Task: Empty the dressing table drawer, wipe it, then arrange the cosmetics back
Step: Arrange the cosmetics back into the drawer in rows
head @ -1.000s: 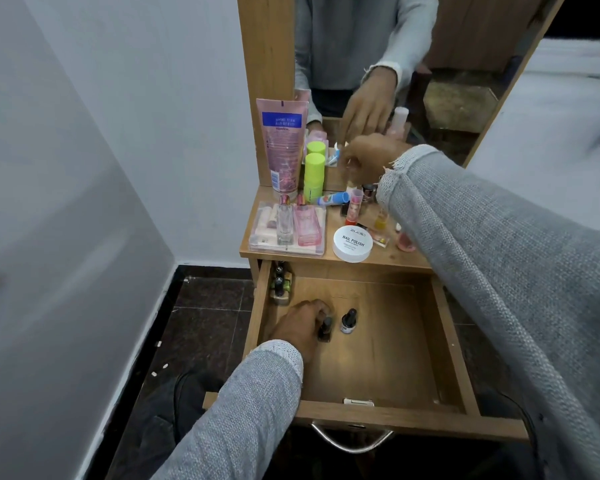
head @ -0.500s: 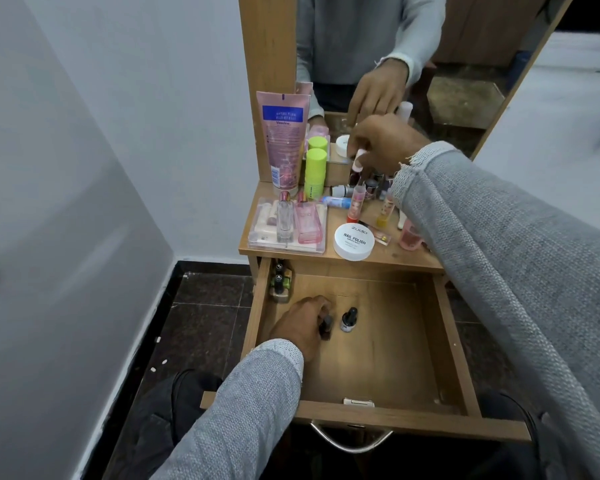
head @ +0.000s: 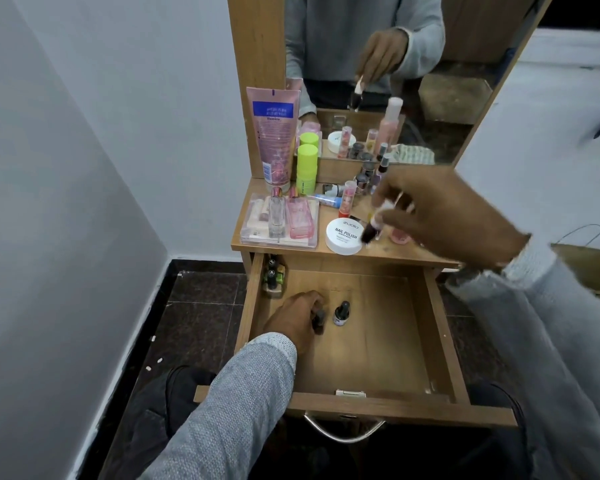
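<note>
Drawer open below worktop: my right hand pinches a nail-polish bottle, tilted, above-right of it; left hand grips another bottle inside.

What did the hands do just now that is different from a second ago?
The right hand came back from the bottles near the mirror, toward the drawer, now pinching a small dark bottle with a white cap picked from that group. The left hand stayed in the drawer, holding a dark bottle upright. The dropper bottle beside it has not moved.
</note>
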